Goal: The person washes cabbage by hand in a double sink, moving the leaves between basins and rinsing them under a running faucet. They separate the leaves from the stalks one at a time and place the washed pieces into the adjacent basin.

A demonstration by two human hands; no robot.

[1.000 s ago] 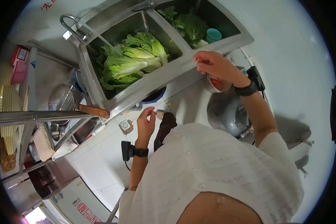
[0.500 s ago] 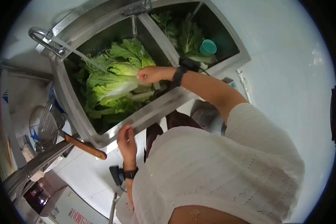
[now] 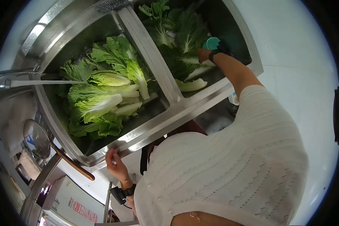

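Reaching into the right basin, my right hand (image 3: 204, 55) is over cabbage leaves (image 3: 186, 35), right beside a green cup (image 3: 211, 43). Its fingertips are hidden, and I cannot tell whether they grip a leaf. One loose leaf with a pale stalk (image 3: 194, 85) lies nearer the front of that basin. My left hand (image 3: 116, 164) is open, fingers loosely bent, at the front rim of the sink (image 3: 133, 135). A heap of green cabbage leaves with white stalks (image 3: 105, 90) fills the left basin, under a stream of water from the tap (image 3: 17, 83).
A metal divider (image 3: 150, 51) separates the two basins. By the sink's left front corner, a wooden handle (image 3: 73, 162) sticks out, with a wire strainer (image 3: 37, 137) behind it. A white box with red print (image 3: 77, 203) stands low at the left.
My right hand has left the leaves in the left basin and moved right, into the other basin near the cup. The view has shifted; my left hand stays by the front rim.
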